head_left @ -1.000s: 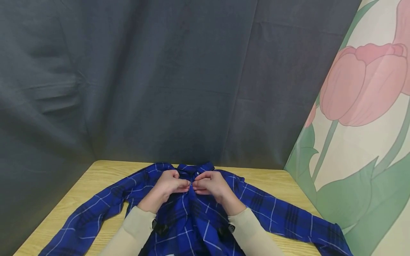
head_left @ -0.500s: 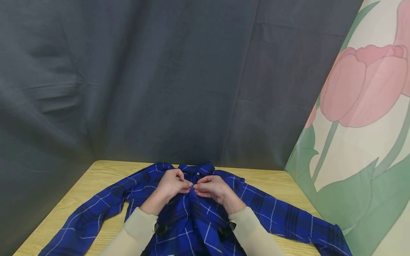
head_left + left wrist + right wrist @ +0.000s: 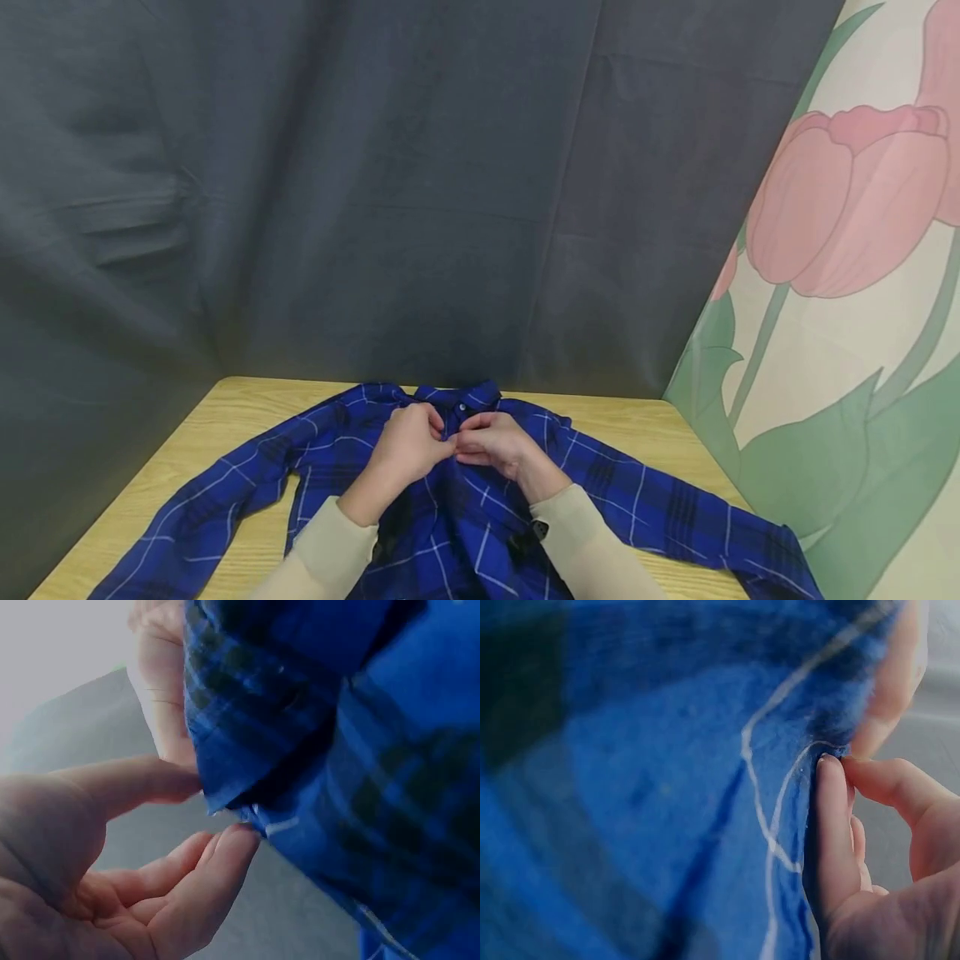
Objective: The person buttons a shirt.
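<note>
A blue plaid shirt point(image 3: 480, 517) with thin white lines lies front up, its sleeves spread to both sides. At its front opening, just below the collar point(image 3: 480, 396), my left hand point(image 3: 411, 443) and right hand point(image 3: 498, 446) meet fingertip to fingertip. The left wrist view has the left thumb and fingers point(image 3: 217, 885) on either side of the placket's edge, pinching it. In the right wrist view the right hand point(image 3: 889, 862) pinches the same edge between thumb and finger. A small button point(image 3: 462, 407) shows at the collar. Whatever sits between the fingertips is hidden.
The shirt rests on a wood-grain table point(image 3: 255, 400). A dark grey cloth point(image 3: 420, 208) hangs behind and at the left. On the right stands a wall with painted tulips point(image 3: 847, 200). Small dark wrist devices point(image 3: 538, 531) sit by the cuffs.
My left hand has moved slightly right and turned, its fingertips now overlapping the right hand's. The right hand has shifted slightly downward. The shirt lies nearly as before.
</note>
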Available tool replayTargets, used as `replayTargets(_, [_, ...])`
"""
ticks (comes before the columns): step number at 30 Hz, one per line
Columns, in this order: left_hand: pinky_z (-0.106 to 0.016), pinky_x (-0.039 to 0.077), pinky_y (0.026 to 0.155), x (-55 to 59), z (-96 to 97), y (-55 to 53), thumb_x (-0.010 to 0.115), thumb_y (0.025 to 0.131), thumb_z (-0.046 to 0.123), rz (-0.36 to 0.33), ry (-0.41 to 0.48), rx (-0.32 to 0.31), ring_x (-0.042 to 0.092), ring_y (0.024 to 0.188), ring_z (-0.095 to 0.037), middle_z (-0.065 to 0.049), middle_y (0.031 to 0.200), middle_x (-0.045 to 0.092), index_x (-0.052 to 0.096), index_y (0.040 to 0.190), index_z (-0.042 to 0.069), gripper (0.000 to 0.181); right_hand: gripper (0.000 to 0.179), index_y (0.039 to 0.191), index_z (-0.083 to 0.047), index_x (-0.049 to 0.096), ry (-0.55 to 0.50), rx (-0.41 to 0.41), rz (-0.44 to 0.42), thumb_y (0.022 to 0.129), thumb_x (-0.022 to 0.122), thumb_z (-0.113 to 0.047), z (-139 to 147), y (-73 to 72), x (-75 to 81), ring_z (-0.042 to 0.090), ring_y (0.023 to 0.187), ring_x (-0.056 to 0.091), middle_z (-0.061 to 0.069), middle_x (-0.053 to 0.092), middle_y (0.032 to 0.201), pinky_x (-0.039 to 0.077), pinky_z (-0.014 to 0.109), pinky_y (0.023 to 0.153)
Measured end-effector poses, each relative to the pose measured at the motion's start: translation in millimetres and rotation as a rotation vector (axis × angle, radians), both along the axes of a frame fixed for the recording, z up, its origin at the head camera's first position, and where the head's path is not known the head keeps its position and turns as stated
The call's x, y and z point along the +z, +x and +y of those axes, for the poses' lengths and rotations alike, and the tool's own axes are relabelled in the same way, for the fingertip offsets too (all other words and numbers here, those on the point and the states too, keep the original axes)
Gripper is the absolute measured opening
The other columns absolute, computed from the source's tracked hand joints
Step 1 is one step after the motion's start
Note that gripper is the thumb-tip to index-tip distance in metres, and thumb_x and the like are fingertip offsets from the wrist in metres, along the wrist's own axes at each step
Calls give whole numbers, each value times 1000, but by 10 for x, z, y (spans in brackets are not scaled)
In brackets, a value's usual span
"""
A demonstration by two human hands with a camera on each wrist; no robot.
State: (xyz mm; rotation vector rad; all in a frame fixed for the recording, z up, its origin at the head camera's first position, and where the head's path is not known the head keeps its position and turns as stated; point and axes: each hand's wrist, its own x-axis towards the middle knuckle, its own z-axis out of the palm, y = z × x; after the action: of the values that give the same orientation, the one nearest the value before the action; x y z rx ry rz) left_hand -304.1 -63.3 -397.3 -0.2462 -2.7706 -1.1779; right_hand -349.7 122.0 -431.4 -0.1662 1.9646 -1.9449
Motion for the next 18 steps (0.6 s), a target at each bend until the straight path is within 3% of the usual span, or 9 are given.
replayTargets(6, [-27, 38, 55, -3, 76, 62, 89, 87, 17, 49, -115, 46, 53, 57, -16, 0, 62, 57, 71, 71, 8, 26, 13, 101, -4, 63, 16, -31, 1, 96, 73, 3, -21, 10, -3, 10, 75, 79, 4, 82, 87, 69, 34, 82])
replayTargets(8, [-29, 41, 55, -15, 85, 64, 87, 87, 13, 57, -143, 56, 56, 57, -16, 0, 61, 60, 70, 66, 10, 27, 15, 97, -8, 63, 21, -31, -2, 95, 74, 3, -32, 14, -4, 11, 75, 79, 4, 81, 86, 69, 35, 82])
replayTargets(11, [-36, 56, 66, -23, 76, 52, 85, 86, 8, 77, -166, 54, 67, 68, -19, -3, 74, 74, 76, 73, 9, 16, 17, 96, -8, 63, 27, -28, 7, 95, 74, 4, -44, 16, -7, 12, 77, 81, 6, 83, 88, 69, 38, 84])
replayTargets(14, [-41, 62, 75, -12, 31, 26, 84, 87, 5, 66, -137, 10, 71, 76, -21, -8, 86, 80, 80, 83, 5, 5, 17, 97, -7, 62, 29, -16, 24, 95, 75, 4, -40, 7, -4, 14, 80, 81, 8, 83, 90, 68, 40, 88])
replayTargets(18, [-34, 63, 67, -37, -76, -52, 81, 88, 4, -10, 12, -80, 68, 66, -15, -4, 80, 77, 81, 83, 4, 5, 18, 99, -6, 61, 38, 47, 53, 94, 75, 4, 17, -26, 15, 14, 82, 81, 5, 82, 87, 68, 40, 89])
